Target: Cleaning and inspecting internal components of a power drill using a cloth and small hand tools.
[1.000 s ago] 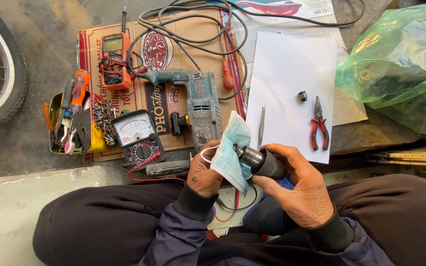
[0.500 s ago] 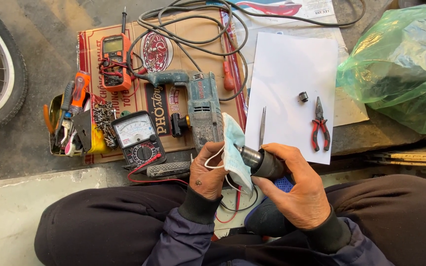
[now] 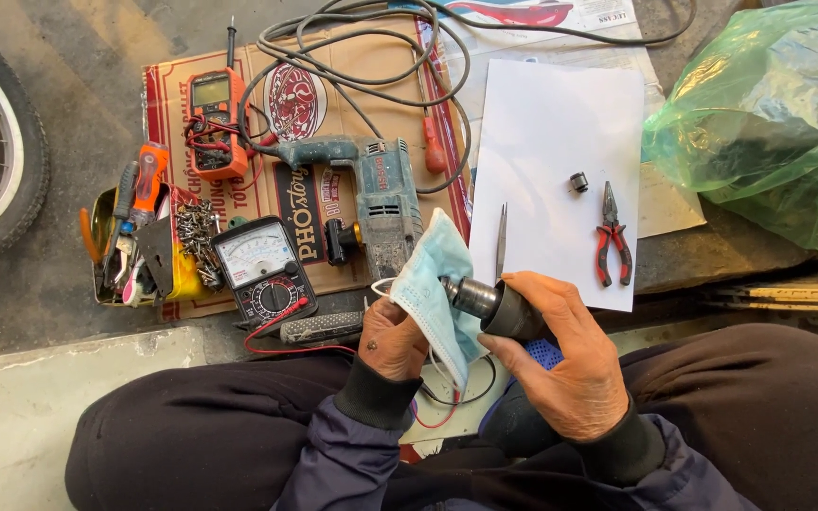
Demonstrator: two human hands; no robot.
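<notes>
Low in the frame, a dark metal cylinder [image 3: 494, 305] is held with a pale blue cloth [image 3: 433, 284] pressed against its end.

The right hand [image 3: 570, 364] is closed in a firm grip around the cylinder's body, at about five o'clock from the white paper sheet [image 3: 560, 142]. The left hand [image 3: 392, 339] is clamped on the cloth, which is held against the cylinder's tip at nine o'clock. On the sheet are seen red-handled pliers [image 3: 613, 237], a small dark part [image 3: 578, 182] and thin tweezers [image 3: 502, 241]. At eleven o'clock from the hands a blue-grey power drill [image 3: 376, 194] is laid on cardboard [image 3: 267, 142], with an analogue meter [image 3: 262, 270] and an orange meter [image 3: 213, 118] beside it.
</notes>
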